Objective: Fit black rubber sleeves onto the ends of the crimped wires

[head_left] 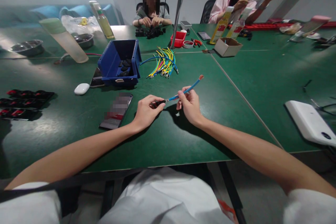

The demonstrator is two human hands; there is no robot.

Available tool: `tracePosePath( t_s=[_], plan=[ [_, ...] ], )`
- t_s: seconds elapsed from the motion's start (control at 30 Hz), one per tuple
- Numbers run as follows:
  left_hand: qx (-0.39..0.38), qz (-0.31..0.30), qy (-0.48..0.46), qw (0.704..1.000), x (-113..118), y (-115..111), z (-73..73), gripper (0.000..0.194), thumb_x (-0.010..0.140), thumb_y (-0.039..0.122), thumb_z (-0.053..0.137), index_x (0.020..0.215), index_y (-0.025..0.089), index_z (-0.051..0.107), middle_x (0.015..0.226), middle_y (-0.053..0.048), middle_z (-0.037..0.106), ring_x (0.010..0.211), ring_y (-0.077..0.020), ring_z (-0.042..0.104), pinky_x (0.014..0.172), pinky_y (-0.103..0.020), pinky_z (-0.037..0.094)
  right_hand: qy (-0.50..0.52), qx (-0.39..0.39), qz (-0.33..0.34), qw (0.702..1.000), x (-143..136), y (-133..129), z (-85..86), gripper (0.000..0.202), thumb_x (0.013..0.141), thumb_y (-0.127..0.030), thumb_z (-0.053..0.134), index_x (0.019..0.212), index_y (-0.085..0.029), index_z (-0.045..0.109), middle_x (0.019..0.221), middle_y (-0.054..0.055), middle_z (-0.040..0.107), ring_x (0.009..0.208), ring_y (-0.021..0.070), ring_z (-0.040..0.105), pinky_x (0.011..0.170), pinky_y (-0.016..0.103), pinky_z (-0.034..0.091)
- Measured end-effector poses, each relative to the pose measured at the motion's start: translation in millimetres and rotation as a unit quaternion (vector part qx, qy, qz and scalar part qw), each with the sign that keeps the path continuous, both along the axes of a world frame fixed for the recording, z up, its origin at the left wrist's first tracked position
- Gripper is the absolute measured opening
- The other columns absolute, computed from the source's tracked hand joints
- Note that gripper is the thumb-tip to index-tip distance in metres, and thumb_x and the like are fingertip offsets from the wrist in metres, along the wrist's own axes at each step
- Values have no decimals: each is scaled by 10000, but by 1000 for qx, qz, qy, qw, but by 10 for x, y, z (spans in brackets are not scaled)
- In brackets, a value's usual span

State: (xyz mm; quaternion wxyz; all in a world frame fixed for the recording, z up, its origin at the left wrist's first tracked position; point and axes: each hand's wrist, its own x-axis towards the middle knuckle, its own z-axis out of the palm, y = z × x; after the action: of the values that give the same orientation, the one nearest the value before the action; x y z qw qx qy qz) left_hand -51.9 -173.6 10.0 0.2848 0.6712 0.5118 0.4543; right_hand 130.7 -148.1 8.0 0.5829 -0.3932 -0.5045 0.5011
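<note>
Over the green table (157, 147), my left hand (147, 112) pinches a small black part (159, 103) between thumb and fingers. My right hand (191, 106) is closed on a short blue cable (193, 86). The cable's bare copper end points up and to the right; its metal-tipped end meets the black part at my left fingertips. Whether the two are joined cannot be made out. Beyond my hands lies a bundle of yellow, green and blue cables (165, 63). Left of it, a blue bin (107, 61) holds several black parts.
A phone (117, 112) lies beside my left forearm, with a white case (82, 89) farther left. Black-and-red parts (25, 103) sit at far left, a white device (311, 122) at right. Bottles, a red box (178, 38) and two people are across the table.
</note>
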Motion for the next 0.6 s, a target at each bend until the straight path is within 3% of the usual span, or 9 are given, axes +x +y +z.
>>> tracePosePath(
  t_s=[0.6],
  plan=[
    [2, -2, -19, 1000, 4, 0, 3, 159, 795, 296, 736, 907, 186, 756, 885, -45, 716, 678, -125, 609, 636, -263, 481, -17, 0, 6, 1000, -2, 2, 14, 327, 848, -472, 663, 921, -241, 443, 650, -75, 581, 376, 79, 526, 357, 209, 399]
  ],
)
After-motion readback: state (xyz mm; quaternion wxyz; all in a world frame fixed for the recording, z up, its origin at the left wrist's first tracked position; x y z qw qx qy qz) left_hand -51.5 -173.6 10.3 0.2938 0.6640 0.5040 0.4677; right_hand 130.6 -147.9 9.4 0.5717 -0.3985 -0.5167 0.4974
